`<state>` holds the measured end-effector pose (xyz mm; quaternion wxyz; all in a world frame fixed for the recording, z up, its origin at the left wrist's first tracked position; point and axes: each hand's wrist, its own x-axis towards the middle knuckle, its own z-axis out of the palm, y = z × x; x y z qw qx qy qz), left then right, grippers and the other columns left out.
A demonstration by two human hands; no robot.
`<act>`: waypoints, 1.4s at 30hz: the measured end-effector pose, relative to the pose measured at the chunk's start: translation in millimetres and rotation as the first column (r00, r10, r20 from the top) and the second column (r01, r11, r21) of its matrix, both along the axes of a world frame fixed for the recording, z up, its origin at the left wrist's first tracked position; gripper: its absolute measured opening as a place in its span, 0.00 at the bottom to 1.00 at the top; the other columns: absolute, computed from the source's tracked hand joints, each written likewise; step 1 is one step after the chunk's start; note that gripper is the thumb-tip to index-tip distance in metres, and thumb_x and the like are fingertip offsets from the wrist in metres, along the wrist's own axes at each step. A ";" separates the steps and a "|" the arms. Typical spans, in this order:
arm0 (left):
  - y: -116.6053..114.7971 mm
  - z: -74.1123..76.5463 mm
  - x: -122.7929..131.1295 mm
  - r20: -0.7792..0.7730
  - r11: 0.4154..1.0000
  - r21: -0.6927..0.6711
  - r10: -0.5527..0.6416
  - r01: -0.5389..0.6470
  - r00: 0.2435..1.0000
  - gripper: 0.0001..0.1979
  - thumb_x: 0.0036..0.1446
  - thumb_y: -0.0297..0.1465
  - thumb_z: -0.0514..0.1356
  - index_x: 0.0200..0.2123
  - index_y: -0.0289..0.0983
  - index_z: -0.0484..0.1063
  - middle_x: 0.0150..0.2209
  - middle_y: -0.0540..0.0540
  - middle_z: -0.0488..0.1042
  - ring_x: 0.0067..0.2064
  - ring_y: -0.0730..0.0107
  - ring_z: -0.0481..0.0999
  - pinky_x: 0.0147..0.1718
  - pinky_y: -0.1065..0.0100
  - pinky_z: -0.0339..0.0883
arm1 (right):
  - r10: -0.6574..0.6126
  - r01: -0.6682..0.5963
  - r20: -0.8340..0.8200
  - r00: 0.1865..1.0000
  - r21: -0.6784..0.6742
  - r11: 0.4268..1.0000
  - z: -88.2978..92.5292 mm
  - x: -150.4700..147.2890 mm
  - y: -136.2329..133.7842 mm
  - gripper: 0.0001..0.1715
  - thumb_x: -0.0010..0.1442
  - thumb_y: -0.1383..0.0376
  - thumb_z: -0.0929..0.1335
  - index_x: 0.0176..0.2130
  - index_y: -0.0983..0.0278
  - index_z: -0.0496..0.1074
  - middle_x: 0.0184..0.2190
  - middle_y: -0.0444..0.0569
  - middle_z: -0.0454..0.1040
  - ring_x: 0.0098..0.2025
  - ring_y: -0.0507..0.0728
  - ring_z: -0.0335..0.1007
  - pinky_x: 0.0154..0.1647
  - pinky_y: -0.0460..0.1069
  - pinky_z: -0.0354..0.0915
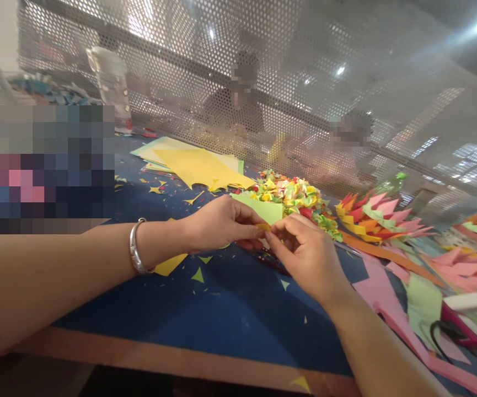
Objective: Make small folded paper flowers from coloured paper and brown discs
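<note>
My left hand [217, 223], with a silver bangle on the wrist, pinches a small yellow paper piece [264, 226] between thumb and fingers. Fingertips of my right hand [306, 248] meet it there, bent and closed on the same piece, whose shape is mostly hidden. Just behind the fingers lies a light green paper sheet [265, 208]. Beyond it is a heap of small folded paper flowers [294, 193] in yellow, green, white and red. Under my hands, something dark red is partly covered and cannot be made out.
Yellow paper [203, 162] with cut edges tops a sheet stack on the blue table [238, 309]. Paper scraps [198, 275] are scattered about. Zigzag-cut strips [381, 218] and pink paper [387, 298] lie right. A clear bottle [113, 88] stands at back left, before a perforated screen [180, 71].
</note>
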<state>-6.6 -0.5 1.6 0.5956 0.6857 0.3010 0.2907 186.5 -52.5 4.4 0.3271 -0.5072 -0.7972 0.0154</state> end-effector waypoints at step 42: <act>9.2 -7.2 -0.2 -0.018 1.000 0.011 -0.014 0.014 1.000 0.05 0.56 0.29 0.65 0.30 0.33 0.73 0.28 0.47 0.82 0.31 0.72 0.82 0.32 0.73 0.74 | 0.044 -0.053 -0.130 0.991 -0.068 0.996 -0.9 2.7 6.2 0.09 0.63 0.64 0.69 0.31 0.63 0.72 0.27 0.44 0.69 0.27 0.50 0.66 0.26 0.45 0.62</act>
